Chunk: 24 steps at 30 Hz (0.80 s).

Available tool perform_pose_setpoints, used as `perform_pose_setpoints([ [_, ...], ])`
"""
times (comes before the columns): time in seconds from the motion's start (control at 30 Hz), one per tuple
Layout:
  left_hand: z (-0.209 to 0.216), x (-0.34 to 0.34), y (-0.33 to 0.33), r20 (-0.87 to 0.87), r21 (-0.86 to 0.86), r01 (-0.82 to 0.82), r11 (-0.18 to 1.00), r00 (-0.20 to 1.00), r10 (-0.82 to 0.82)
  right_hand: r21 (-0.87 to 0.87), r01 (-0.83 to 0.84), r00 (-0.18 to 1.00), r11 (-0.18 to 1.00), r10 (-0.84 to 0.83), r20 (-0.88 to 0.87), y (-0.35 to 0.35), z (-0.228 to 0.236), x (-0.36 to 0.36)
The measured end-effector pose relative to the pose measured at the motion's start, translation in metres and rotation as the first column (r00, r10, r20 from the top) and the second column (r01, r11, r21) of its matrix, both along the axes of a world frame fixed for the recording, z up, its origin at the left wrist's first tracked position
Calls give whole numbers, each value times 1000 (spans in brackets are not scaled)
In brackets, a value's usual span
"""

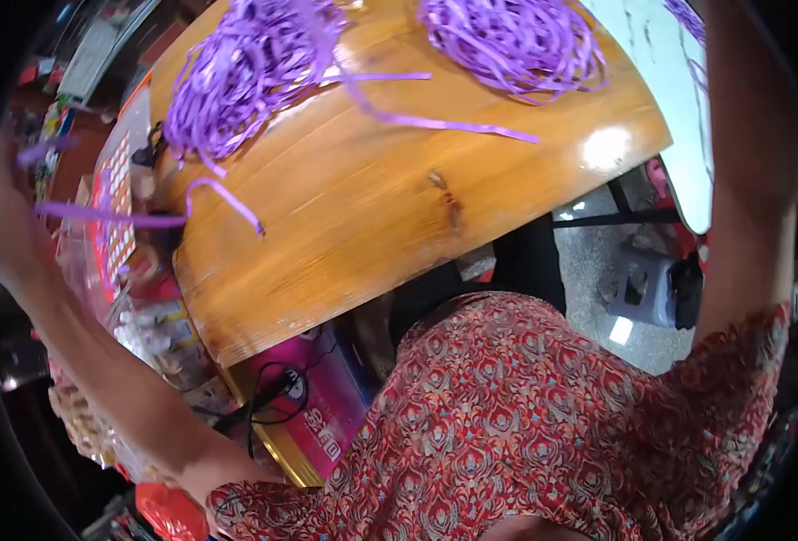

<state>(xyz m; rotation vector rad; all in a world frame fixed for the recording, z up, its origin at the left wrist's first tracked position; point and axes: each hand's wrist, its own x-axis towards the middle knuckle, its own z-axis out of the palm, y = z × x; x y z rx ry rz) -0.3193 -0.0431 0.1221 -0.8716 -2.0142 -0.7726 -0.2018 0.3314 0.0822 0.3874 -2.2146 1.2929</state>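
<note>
My left hand (7, 216) is raised at the far left edge, dim and partly cut off by the dark rim. It is closed on a purple ribbon (119, 215), which runs rightward from it over the table's left edge and ends in a bent tip on the wood. A big loose heap of purple ribbon (246, 81) lies on the wooden table (354, 243) at the back left. From above this heap a strand hangs or trails rightward, slightly blurred. A second heap of purple ribbon (516, 45) sits farther right. My right arm reaches up along the right edge; its hand is out of view.
A white marble-patterned surface (678, 135) adjoins the table on the right, with more purple ribbon at its far end. Below stands a grey plastic stool (647, 284). Under the table's front left are a pink box (304, 397) and black cables (273, 392). Packaged goods crowd the left.
</note>
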Motion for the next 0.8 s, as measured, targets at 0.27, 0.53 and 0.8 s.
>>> perform_pose_setpoints([
  [0.27, -127, 39, 68, -98, -577, -292, 763, 952, 290, -62, -78, 997, 995, 76, -27, -18, -37, 19],
  [0.53, -161, 127, 179, 502, 797, 154, 585, 370, -782, -23, -150, 988, 988, 151, 28, -25, -101, 54],
  [0.8, -171, 144, 186, 550, 827, 78, 557, 99, -829, -30, 29, 976, 999, -35, -216, -23, -130, 61],
])
